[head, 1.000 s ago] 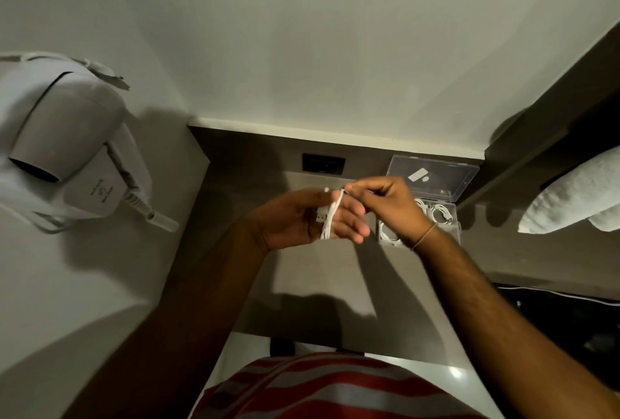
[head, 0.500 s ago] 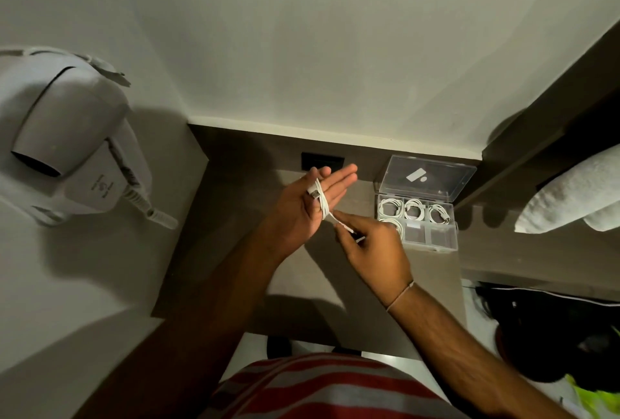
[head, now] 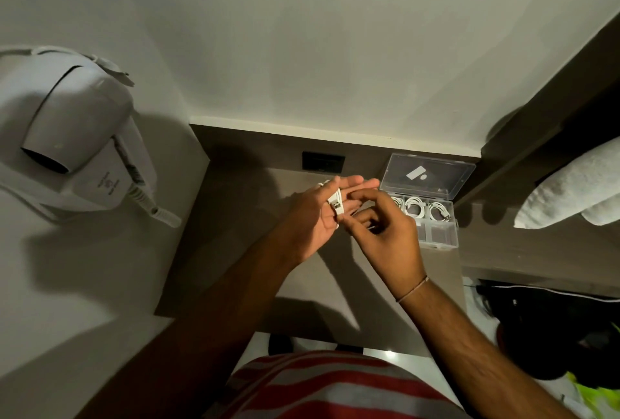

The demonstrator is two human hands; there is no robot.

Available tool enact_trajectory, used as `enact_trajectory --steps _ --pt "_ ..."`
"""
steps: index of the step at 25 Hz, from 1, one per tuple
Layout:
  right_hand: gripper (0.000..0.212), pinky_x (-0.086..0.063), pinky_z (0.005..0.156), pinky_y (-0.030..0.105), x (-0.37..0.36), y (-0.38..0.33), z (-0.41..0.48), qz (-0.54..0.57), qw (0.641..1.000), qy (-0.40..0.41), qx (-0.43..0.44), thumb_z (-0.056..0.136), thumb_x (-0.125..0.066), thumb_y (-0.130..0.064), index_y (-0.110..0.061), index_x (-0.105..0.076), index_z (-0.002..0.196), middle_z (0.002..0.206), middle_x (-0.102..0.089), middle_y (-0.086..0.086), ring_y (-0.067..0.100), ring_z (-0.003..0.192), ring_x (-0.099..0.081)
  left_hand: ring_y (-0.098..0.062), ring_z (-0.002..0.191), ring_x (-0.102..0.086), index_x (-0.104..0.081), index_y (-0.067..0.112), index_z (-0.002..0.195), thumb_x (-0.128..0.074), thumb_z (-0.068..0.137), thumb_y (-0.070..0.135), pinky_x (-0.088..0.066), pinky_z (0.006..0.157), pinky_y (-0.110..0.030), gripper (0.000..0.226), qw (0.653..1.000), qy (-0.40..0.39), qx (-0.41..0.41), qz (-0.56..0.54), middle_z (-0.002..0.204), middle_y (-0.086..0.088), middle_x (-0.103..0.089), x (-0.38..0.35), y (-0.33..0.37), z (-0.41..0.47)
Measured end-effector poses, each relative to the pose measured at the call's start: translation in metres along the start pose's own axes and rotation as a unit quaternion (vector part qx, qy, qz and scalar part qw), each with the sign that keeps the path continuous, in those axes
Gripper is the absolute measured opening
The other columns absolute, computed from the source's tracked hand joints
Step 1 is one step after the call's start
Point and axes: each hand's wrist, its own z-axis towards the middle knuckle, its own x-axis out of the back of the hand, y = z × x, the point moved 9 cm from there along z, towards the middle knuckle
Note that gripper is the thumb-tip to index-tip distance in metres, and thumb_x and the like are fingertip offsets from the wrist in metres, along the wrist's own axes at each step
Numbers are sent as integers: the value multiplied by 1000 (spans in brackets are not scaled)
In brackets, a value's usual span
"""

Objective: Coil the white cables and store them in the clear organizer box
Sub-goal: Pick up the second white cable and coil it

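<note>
The cable is sitting looped round the straight, unclenched grip of the left hand above the worktop while the right hand is pinching its tail, so any slack is risking loops sliding off.

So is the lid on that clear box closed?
No, the clear box has its lid tipped up and back, and coiled white cables show inside.
</note>
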Motion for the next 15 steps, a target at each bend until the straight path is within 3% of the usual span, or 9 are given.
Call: enact_trajectory --steps 4,6,9,11,15 --pt "25 -65 80 30 -2 9 -5 29 997 54 -49 88 -84 -20 -20 -82 114 100 -83 -10 4 86 -78 -26 147 -52 -59 12 139 -31 116 36 -45 117 -44 43 999 7 -28 13 155 -13 -58 2 2 1" --pt "26 -65 73 29 -12 11 -11 50 994 54 -80 95 -77 -15 -20 -79 121 96 -84 -7 6 77 -77 -23 149 -51 -62 18 140 -35 115 40 -40 118 -47 43 997 24 -41 67 155 -7 -59 5 3 2" --pt "28 -67 72 37 -17 9 -11 84 990 45 -102 97 -72 -9 -30 -79 114 83 -83 -5 14 71 -77 -18 148 -52 -65 25 139 -35 114 43 -45 102 -40 43 990 41 -52 121 154 -2 -60 5 1 0" --pt "31 -65 76 48 -17 8 -7 76 991 25 -107 96 -72 -6 -35 -82 101 79 -83 -3 17 73 -78 -18 146 -54 -63 19 142 -33 114 40 -41 99 -42 45 988 57 -56 131 152 -3 -62 8 0 -1" --pt "12 -62 75 50 -26 8 -7 30 992 -33 -117 93 -76 -20 -23 -86 87 70 -80 -3 22 72 -78 -18 141 -59 -60 6 143 -30 117 27 -38 124 -50 44 983 86 -51 153 149 -7 -64 12 -7 -7"
